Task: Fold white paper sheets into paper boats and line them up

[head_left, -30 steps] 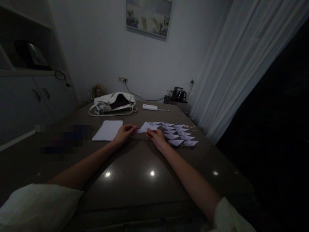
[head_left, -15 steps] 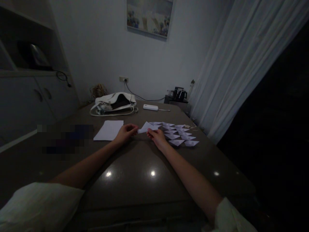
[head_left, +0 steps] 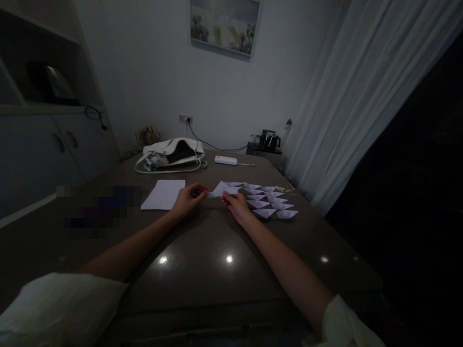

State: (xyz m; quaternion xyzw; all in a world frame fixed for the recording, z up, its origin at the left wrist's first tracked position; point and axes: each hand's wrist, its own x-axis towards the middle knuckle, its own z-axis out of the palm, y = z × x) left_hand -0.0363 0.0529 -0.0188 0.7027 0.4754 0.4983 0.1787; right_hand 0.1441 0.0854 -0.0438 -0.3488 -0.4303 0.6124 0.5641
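Between my hands is a white folded paper boat (head_left: 220, 188), held a little above the table. My left hand (head_left: 188, 198) pinches its left tip with thumb and fingers. Closed on its right side is my right hand (head_left: 236, 205), the thumb lying over the paper. Just to the right, several finished-looking paper boats (head_left: 264, 212) stand in rows on the table. A stack of white paper (head_left: 163, 194) lies beside my left hand, which covers part of its right edge.
Toward the back of the dark glossy table (head_left: 202, 274) lie a white handbag (head_left: 173, 154) and a white power bank (head_left: 225, 160) with a short cable. Black kettles (head_left: 270, 140) stand on a small stand behind. A pale curtain (head_left: 325, 96) hangs at the right.
The left hand's fingers have shifted slightly at the boat's left tip. The boat stays between both hands, and everything else on the table lies as before.
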